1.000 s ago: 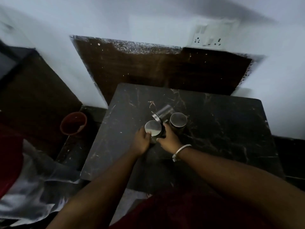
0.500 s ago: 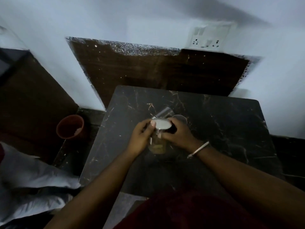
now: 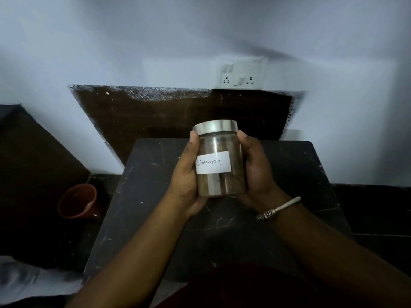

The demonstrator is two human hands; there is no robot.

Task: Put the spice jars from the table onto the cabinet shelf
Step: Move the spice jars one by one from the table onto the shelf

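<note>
Gripping the cinnamon jar [image 3: 219,165] between them, left hand [image 3: 185,174] and right hand [image 3: 258,172] are holding it upright; carrying it level matters.

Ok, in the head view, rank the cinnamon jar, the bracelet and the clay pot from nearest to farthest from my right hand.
1. cinnamon jar: gripped in the right hand itself.
2. bracelet: on that hand's wrist.
3. clay pot: low down, far left of the table.
</note>
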